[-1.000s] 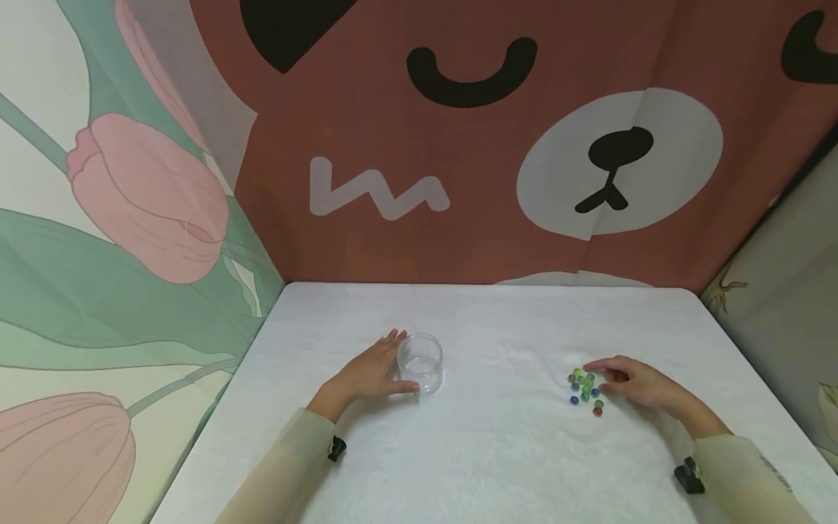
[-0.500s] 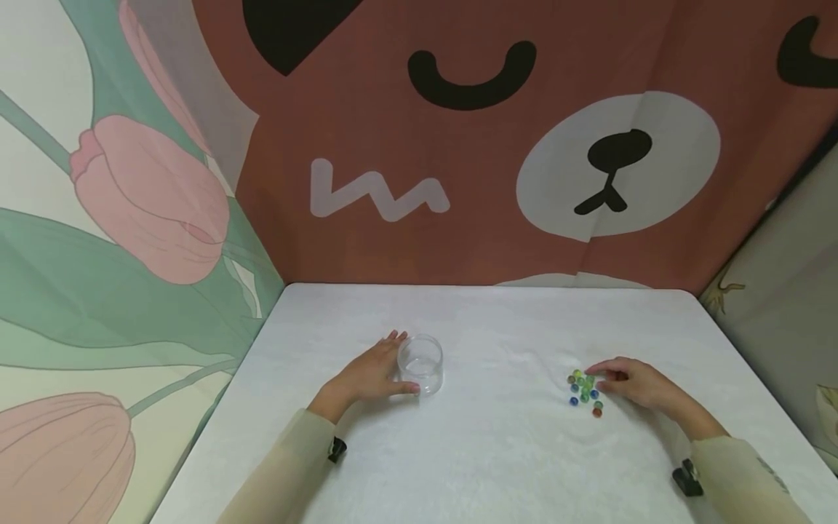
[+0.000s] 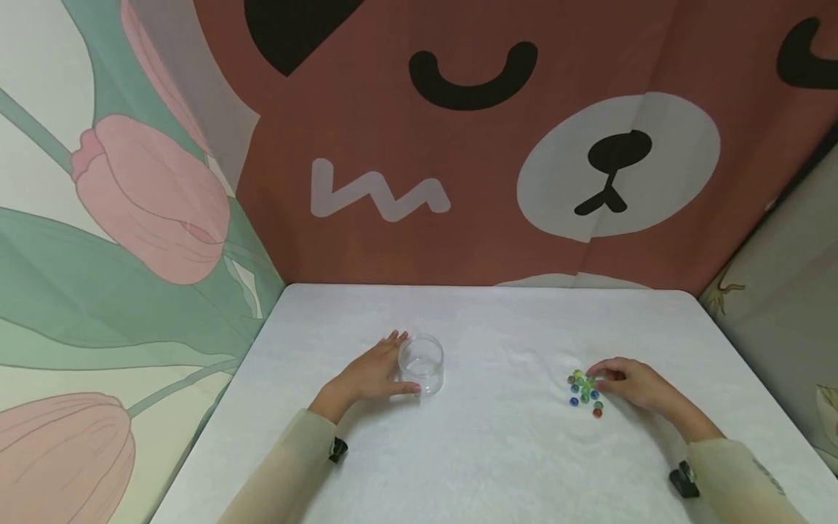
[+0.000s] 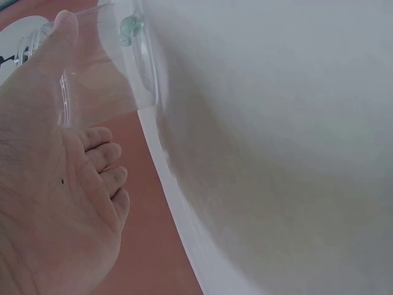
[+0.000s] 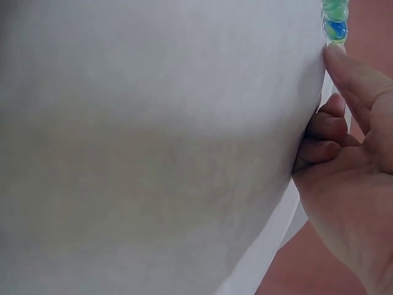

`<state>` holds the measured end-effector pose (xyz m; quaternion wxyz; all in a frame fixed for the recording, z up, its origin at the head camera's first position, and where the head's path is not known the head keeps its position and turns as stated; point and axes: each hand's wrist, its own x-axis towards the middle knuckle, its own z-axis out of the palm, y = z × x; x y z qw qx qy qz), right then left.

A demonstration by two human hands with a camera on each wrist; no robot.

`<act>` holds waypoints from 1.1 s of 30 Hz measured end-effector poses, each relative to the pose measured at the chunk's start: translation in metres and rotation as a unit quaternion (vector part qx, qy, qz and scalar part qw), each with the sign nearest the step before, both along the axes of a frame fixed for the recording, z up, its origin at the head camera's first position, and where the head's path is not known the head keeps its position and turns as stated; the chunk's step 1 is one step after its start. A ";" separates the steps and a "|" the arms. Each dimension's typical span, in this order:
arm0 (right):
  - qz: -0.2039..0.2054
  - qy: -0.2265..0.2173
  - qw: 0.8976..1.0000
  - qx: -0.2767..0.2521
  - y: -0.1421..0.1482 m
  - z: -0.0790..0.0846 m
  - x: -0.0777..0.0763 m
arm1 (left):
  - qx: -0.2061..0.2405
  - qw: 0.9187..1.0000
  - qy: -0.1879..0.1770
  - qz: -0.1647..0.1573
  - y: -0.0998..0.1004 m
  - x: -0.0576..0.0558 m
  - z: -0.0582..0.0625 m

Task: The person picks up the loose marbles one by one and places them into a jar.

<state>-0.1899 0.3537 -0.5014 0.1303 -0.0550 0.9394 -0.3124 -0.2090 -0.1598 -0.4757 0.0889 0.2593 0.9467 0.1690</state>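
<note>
A small clear jar (image 3: 428, 367) stands upright on the white table, left of the middle. My left hand (image 3: 368, 372) holds it from the left, thumb across the near side and fingers behind. In the left wrist view, the thumb lies over the jar wall and a green spot shows through the plastic. Several glass marbles (image 3: 585, 398), green, blue, yellow and reddish, lie in a loose cluster to the right. At their right side my right hand (image 3: 636, 382) pinches a green marble (image 3: 591, 381) between thumb and index finger; the other fingers are curled under.
White cloth covers the table (image 3: 484, 451). A brown curtain (image 3: 366, 247) with a bear face hangs behind its far edge, and a tulip-print curtain (image 3: 150, 196) borders the left. Black wrist cameras sit under both sleeves.
The thumb and index finger of my right hand have drawn closer together around a green marble at the cluster's edge. My left hand and the jar have stayed in place.
</note>
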 end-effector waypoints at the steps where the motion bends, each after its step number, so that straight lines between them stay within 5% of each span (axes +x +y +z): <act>1: -0.001 0.001 1.000 0.000 0.000 -0.001 0.000 | -0.001 1.000 0.000 0.001 0.000 0.000 0.000; 13: -0.018 -0.012 1.000 -0.020 -0.013 0.017 0.005 | 0.005 1.000 -0.006 0.007 0.001 0.002 -0.004; 33: -0.009 0.005 0.989 -0.148 -0.080 0.042 0.019 | 0.010 1.000 0.006 0.002 -0.001 0.001 -0.005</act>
